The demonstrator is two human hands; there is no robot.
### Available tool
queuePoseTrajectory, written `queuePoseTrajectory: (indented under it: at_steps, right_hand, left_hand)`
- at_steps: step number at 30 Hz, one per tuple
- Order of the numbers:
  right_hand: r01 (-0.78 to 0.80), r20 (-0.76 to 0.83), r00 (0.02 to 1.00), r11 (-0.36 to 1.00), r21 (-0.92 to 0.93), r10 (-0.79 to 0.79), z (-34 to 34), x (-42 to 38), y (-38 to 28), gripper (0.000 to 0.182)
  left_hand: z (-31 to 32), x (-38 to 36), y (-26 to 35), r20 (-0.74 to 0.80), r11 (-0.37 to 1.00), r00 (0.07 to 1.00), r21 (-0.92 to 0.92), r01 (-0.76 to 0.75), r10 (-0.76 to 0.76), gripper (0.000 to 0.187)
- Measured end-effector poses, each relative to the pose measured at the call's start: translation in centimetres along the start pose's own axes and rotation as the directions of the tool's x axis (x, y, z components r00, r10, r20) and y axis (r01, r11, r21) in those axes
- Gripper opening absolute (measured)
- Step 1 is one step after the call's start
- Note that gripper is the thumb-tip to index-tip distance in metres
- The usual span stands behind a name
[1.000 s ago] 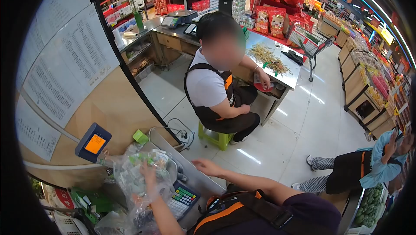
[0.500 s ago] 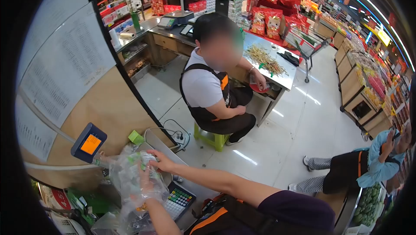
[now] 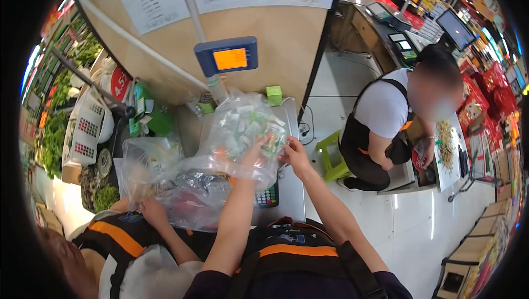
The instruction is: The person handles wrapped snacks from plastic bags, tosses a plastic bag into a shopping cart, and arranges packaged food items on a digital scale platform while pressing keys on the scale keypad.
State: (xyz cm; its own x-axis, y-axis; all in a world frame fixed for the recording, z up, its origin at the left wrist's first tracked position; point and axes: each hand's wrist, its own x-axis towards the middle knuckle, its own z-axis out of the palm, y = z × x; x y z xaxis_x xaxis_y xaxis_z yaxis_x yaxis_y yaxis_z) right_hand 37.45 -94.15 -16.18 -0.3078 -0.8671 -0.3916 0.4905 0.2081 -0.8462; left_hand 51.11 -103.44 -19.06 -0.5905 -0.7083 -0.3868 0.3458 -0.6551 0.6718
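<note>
The clear plastic bag (image 3: pixel 242 128) lies over the surface (image 3: pixel 292 189), filled end pointing away from the wearer, long axis roughly fore-and-aft. Left hand (image 3: pixel 255 153): behind film, grip indeterminable. Right hand (image 3: pixel 295 155): fingers partly curled at bag's right edge, grip indeterminable.

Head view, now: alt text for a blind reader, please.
Left hand, partly veiled by plastic, and right hand are at a filled clear bag. An orange-lit display stands behind; lower left, another person has a hand at a second bag; right, a seated worker.
</note>
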Motion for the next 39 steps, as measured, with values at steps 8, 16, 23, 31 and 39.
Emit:
queuePoseTrajectory:
  at_steps: [8, 16, 23, 31, 39]
  right_hand:
    - [0.046, -0.139, 0.989, 0.999, -0.006, -0.046, -2.1, 0.0, -0.4, 0.030]
    - [0.053, -0.105, 0.993, 0.998, -0.028, -0.056, -3.8, -0.2, 1.2, 0.029]
    - [0.055, -0.086, 0.994, 0.996, -0.063, -0.061, -4.2, -1.1, 0.8, 0.030]
    - [0.050, -0.084, 0.995, 0.996, -0.071, -0.056, -4.5, -1.3, 1.6, 0.029]
    - [0.017, -0.052, 0.998, 0.995, -0.103, -0.022, -5.5, -1.1, 1.1, 0.032]
  left_hand:
    - [1.9, -3.7, 3.8, -0.064, 0.627, 0.860, 0.712, -0.317, 0.507, 0.060]
    - [2.2, -4.8, 8.7, -0.230, 0.704, 0.892, 0.698, -0.128, 0.390, 0.068]
    - [-1.4, 5.2, 3.3, 0.166, -0.194, 0.848, 0.978, -0.076, 0.504, 0.078]
    - [1.1, 6.2, 3.8, -0.048, -0.195, 0.869, 0.967, 0.164, 0.492, 0.090]
    - [2.1, 4.8, 5.9, -0.126, -0.030, 0.833, 0.985, 0.168, 0.539, 0.072]
